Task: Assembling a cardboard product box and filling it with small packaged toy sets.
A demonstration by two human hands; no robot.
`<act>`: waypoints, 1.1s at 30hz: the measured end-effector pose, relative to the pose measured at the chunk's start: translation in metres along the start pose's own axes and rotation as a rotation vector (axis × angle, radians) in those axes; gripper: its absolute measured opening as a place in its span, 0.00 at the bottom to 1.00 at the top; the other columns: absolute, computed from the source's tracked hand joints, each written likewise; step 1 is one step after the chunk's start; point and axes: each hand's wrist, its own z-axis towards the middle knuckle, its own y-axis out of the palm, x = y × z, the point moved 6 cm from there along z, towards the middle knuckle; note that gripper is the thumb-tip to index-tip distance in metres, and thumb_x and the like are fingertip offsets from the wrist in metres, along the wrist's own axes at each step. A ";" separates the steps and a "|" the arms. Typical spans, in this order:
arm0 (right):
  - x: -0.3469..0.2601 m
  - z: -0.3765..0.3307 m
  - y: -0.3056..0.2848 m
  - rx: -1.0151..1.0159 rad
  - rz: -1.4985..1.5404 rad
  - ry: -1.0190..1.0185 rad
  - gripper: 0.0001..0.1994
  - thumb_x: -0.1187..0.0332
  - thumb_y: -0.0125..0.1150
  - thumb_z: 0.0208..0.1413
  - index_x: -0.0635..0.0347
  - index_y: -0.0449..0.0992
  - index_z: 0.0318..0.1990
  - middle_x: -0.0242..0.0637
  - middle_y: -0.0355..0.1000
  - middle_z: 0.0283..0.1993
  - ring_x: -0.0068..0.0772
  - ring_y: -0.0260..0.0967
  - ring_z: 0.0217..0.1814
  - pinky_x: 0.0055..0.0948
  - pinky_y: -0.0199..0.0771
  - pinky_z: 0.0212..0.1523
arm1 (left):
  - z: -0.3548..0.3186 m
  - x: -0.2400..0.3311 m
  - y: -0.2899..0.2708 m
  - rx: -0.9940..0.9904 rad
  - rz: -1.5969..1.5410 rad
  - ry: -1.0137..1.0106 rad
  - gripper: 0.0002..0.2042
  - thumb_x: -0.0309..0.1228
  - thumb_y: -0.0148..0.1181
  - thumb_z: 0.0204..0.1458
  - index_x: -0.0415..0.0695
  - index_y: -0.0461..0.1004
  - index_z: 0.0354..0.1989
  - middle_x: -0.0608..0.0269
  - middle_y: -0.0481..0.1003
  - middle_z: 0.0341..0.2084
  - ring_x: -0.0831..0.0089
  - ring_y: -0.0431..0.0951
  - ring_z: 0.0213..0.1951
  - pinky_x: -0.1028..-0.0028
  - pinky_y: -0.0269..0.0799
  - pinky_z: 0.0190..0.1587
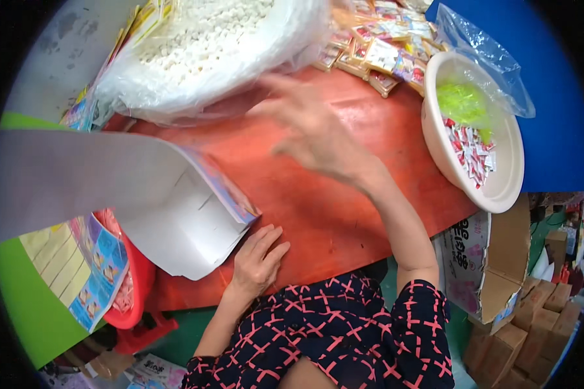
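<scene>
One red table (344,240), loaded along its far edge

The table fills the middle of the view. On its far left side slumps a big clear plastic bag (143,104), its mouth spread wide. Nearer, a large white card (182,227) with a colour-printed edge lies on the table's left part, its left side curling up. To the right, a cream basin (438,142) leans by the table edge, and below it stands an open cardboard box (464,259). A smaller red tub (139,279) sits at the lower left, partly under printed sheets (100,272).

The right hand (315,133) is blurred, raised over the table close to the bag, fingers apart and nothing visible in them. The left hand (259,262) lies on the table, fingers loosely bent, gripping nothing; its fingertips are at the card's near right corner, though whether they touch it I cannot tell.

Flat packs (379,55) are piled beyond the right hand. Red-and-white sachets (474,155) lie in the basin, and tiny white pieces (201,39) fill the bag.
</scene>
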 end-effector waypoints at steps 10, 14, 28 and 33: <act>0.241 -0.019 -0.111 0.207 -1.049 0.802 0.42 0.37 0.49 0.46 0.64 0.56 0.60 0.57 0.47 0.64 0.60 0.45 0.65 0.56 0.42 0.62 | 0.123 -0.036 0.067 0.150 -0.283 -0.132 0.11 0.21 0.57 0.44 0.38 0.71 0.38 0.49 0.71 0.40 0.52 0.69 0.44 0.62 0.66 0.47; 0.267 0.010 -0.084 -0.128 -0.785 1.029 0.44 0.29 0.35 0.46 0.51 0.54 0.63 0.44 0.43 0.68 0.59 0.46 0.66 0.60 0.40 0.61 | 0.201 -0.066 0.095 0.247 -0.294 -0.167 0.12 0.23 0.52 0.48 0.36 0.69 0.43 0.46 0.70 0.42 0.51 0.67 0.45 0.61 0.63 0.49; 0.167 -0.035 -0.052 -0.151 -0.782 0.669 0.32 0.40 0.49 0.48 0.47 0.64 0.57 0.43 0.57 0.62 0.58 0.64 0.51 0.50 0.60 0.53 | 0.247 -0.105 0.139 -0.027 0.361 -0.248 0.27 0.51 0.38 0.55 0.47 0.59 0.58 0.57 0.56 0.60 0.59 0.51 0.63 0.50 0.46 0.59; 0.114 -0.067 -0.041 -0.153 -0.703 0.556 0.30 0.43 0.51 0.49 0.48 0.64 0.57 0.43 0.59 0.60 0.54 0.64 0.51 0.47 0.59 0.54 | 0.197 -0.071 0.118 -0.052 0.322 -0.187 0.24 0.50 0.44 0.53 0.43 0.66 0.50 0.55 0.63 0.54 0.59 0.56 0.60 0.55 0.50 0.57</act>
